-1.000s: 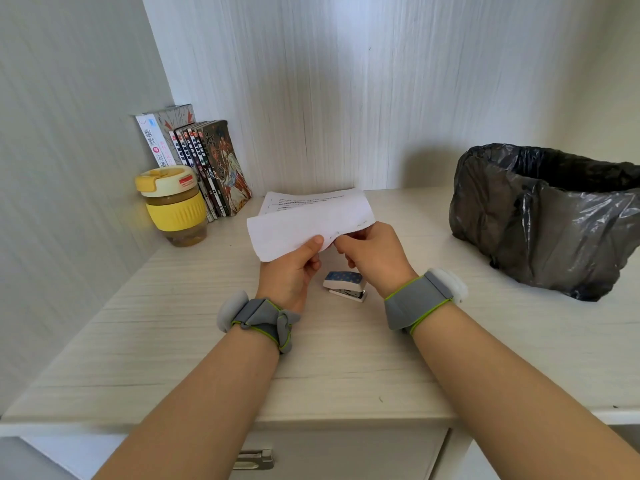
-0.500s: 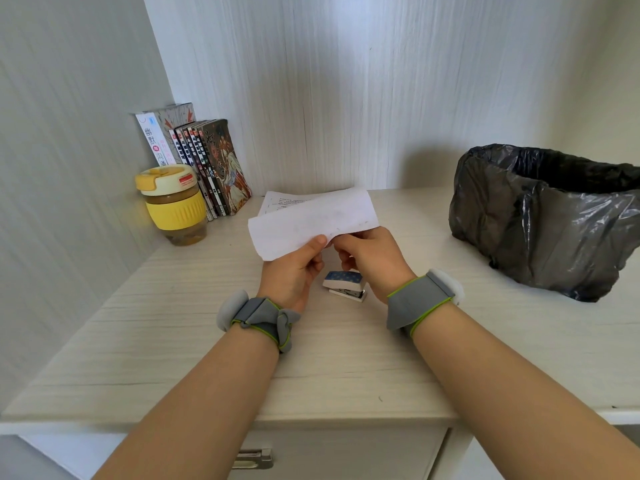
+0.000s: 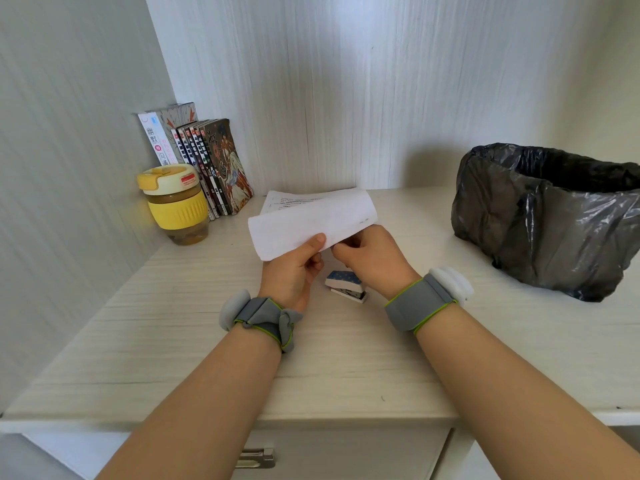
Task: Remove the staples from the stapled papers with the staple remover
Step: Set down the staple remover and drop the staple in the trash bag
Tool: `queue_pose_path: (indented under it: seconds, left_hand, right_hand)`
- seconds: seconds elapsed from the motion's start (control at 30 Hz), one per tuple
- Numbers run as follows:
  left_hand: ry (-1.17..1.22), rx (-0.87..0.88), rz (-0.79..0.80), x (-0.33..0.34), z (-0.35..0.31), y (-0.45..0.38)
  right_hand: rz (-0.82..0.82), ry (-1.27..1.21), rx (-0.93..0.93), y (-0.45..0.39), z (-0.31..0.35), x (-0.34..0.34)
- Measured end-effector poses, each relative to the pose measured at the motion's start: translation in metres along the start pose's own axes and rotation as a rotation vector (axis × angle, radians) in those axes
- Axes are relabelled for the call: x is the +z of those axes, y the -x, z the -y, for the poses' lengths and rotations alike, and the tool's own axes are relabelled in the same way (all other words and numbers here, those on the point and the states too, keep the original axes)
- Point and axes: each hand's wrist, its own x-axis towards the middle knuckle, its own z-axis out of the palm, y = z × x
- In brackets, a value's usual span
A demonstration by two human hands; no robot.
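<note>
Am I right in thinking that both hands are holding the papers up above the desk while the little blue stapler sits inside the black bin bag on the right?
Not quite: the blue stapler is not in the black bin bag. The head view shows it lying on the desk, just below the hands. The rest holds: the left hand and the right hand both hold the papers above the desk.
</note>
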Motion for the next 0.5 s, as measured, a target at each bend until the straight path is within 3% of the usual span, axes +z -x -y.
queue_pose_path:
  seconds: [0.17, 0.33, 0.5]
  left_hand:
    - [0.020, 0.013, -0.066, -0.002, 0.000, -0.004]
    - [-0.050, -0.001, -0.240, -0.006, 0.001, -0.008]
    - [-0.139, -0.023, -0.275, -0.007, 0.003, -0.009]
  right_hand:
    - [-0.132, 0.054, 0.064, -0.005, -0.002, -0.007]
    - [-0.288, 0.130, 0.149, -0.011, -0.007, -0.013]
    - [-0.416, 0.079, 0.131, -0.013, -0.004, -0.018]
